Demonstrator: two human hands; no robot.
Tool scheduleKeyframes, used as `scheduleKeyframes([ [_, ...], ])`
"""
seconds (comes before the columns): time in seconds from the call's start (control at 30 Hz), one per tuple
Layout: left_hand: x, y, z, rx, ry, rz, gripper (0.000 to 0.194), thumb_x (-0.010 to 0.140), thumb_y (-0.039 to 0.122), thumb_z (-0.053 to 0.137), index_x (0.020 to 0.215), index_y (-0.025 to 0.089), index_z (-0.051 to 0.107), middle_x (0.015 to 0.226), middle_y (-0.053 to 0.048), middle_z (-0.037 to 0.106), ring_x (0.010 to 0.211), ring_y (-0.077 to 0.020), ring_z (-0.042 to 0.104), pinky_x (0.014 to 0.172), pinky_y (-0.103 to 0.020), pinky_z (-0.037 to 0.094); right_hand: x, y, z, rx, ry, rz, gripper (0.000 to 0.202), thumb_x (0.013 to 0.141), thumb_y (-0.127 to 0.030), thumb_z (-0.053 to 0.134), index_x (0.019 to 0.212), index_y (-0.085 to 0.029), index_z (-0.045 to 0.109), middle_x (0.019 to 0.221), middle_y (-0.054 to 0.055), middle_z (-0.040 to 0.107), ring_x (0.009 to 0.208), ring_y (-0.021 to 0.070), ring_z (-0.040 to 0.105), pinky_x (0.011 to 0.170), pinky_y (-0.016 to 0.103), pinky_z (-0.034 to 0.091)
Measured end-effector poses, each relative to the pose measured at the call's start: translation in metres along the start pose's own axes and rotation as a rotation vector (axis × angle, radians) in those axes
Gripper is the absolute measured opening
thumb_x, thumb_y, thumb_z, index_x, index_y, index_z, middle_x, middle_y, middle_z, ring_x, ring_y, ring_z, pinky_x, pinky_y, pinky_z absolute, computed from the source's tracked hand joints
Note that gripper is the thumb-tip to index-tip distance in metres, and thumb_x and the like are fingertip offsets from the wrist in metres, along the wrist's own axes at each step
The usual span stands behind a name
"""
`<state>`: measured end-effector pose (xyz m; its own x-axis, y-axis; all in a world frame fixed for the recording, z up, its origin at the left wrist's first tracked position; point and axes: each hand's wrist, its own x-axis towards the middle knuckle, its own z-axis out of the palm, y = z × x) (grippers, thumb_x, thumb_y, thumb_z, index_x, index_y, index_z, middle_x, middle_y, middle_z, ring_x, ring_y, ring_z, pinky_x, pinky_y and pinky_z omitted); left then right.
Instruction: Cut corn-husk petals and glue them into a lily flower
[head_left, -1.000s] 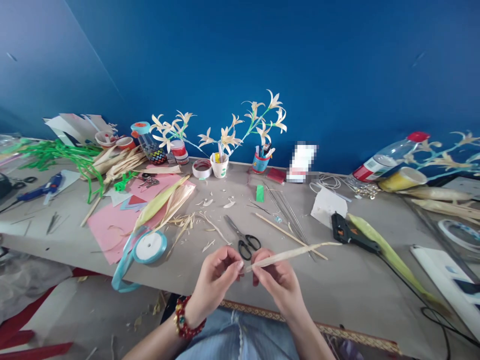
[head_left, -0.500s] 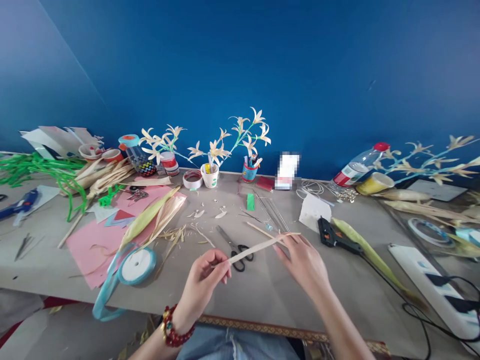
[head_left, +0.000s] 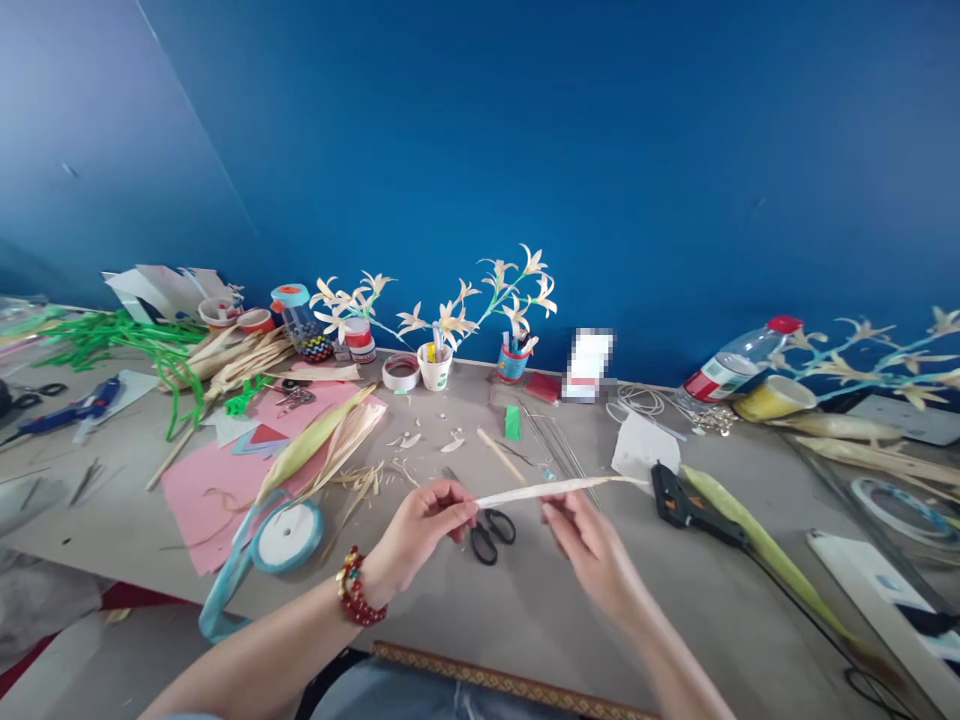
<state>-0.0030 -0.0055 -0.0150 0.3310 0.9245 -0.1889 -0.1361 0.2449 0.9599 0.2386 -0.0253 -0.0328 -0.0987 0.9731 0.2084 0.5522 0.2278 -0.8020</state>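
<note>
Beyond hands (head_left: 431, 522), cup (head_left: 513, 368) of pens (head_left: 505, 342), probably

A narrow corn-husk strip (head_left: 534, 491), creamy white, stretches nearly straight below the view's centre, toward 5 o'clock. Its 9 o'clock end is pinched and partly hidden; from there it runs almost level, to just short of 3 o'clock, tapering into a thin, yellower tail that dips slightly.
</note>
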Motion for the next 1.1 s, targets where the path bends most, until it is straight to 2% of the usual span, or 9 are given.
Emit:
scheduleKeyframes([
  [0.07, 0.013, -0.001, 0.003, 0.016, 0.022, 0.011, 0.029, 0.075, 0.042, 0.071, 0.075, 0.013, 0.065, 0.065, -0.001, 0.059, 0.057, -0.0095, 0.048, 0.058, -0.022, 0.038, 0.006, -0.017, 0.017, 0.24, -0.098, 0.077, 0.026, 0.096, -0.044, 0.047, 0.095, -0.02, 0.059, 0.067, -0.002, 0.056, 0.052, 0.013, 0.048, 0.05, 0.024, 0.039],
  [0.13, 0.023, -0.004, 0.006, 0.012, 0.039, 0.037, 0.031, 0.073, 0.043, 0.073, 0.072, 0.013, 0.064, 0.063, -0.001, 0.059, 0.057, -0.0095, 0.048, 0.058, -0.022, 0.039, 0.014, -0.028, 0.032, 0.327, -0.132, 0.092, 0.031, 0.093, -0.047, 0.051, 0.086, -0.019, 0.06, 0.061, -0.004, 0.049, 0.05, 0.0116, 0.042, 0.047, 0.023, 0.035],
  [0.27, 0.029, -0.013, 0.009, 0.03, 0.049, 0.114, 0.031, 0.072, 0.044, 0.073, 0.071, 0.014, 0.065, 0.065, -0.001, 0.061, 0.062, -0.0114, 0.052, 0.062, -0.023, 0.042, 0.028, -0.03, 0.052, 0.26, -0.085, 0.018, 0.038, 0.093, -0.048, 0.051, 0.07, -0.018, 0.061, 0.061, 0.0, 0.053, 0.056, 0.0145, 0.046, 0.052, 0.025, 0.037],
  [0.37, 0.029, -0.019, 0.007, 0.037, 0.039, 0.123, 0.031, 0.075, 0.044, 0.07, 0.074, 0.014, 0.064, 0.067, -0.001, 0.062, 0.065, -0.0129, 0.055, 0.063, -0.023, 0.043, 0.029, -0.022, 0.059, 0.255, -0.075, 0.016, 0.042, 0.095, -0.048, 0.047, 0.065, -0.019, 0.057, 0.056, -0.001, 0.048, 0.053, 0.0141, 0.043, 0.05, 0.025, 0.034],
  [0.53, 0.029, -0.025, 0.001, 0.046, 0.01, 0.119, 0.025, 0.08, 0.037, 0.067, 0.075, 0.014, 0.061, 0.068, 0.0, 0.059, 0.062, -0.0104, 0.05, 0.061, -0.022, 0.038, 0.024, -0.016, 0.063, 0.347, -0.086, 0.067, 0.042, 0.096, -0.048, 0.044, 0.064, -0.02, 0.048, 0.055, -0.004, 0.037, 0.052, 0.0124, 0.034, 0.049, 0.024, 0.029],
  [0.73, 0.028, -0.027, 0.0, 0.03, 0.003, 0.104, 0.025, 0.081, 0.038, 0.067, 0.076, 0.014, 0.058, 0.067, 0.001, 0.055, 0.062, -0.01, 0.048, 0.06, -0.021, 0.036, 0.024, -0.021, 0.062, 0.451, -0.182, 0.131, 0.042, 0.094, -0.05, 0.046, 0.065, -0.02, 0.045, 0.057, -0.005, 0.036, 0.052, 0.0112, 0.034, 0.049, 0.023, 0.029],
  [0.97, 0.023, -0.019, 0.003, -0.02, -0.068, 0.105, 0.024, 0.08, 0.036, 0.069, 0.079, 0.014, 0.058, 0.07, -0.001, 0.058, 0.065, -0.0104, 0.051, 0.063, -0.022, 0.04, 0.021, -0.019, 0.061, 0.564, -0.203, 0.309, 0.05, 0.089, -0.062, 0.047, 0.07, -0.017, 0.055, 0.051, -0.007, 0.034, 0.045, 0.0087, 0.027, 0.041, 0.023, 0.018],
  [1.1, 0.023, -0.017, 0.002, -0.015, -0.06, 0.092, 0.024, 0.08, 0.035, 0.069, 0.079, 0.013, 0.06, 0.067, -0.001, 0.059, 0.062, -0.0099, 0.05, 0.061, -0.022, 0.039, 0.021, -0.019, 0.059, 0.617, -0.222, 0.354, 0.052, 0.085, -0.066, 0.049, 0.071, -0.017, 0.055, 0.05, -0.008, 0.032, 0.044, 0.0076, 0.024, 0.04, 0.023, 0.016],
])
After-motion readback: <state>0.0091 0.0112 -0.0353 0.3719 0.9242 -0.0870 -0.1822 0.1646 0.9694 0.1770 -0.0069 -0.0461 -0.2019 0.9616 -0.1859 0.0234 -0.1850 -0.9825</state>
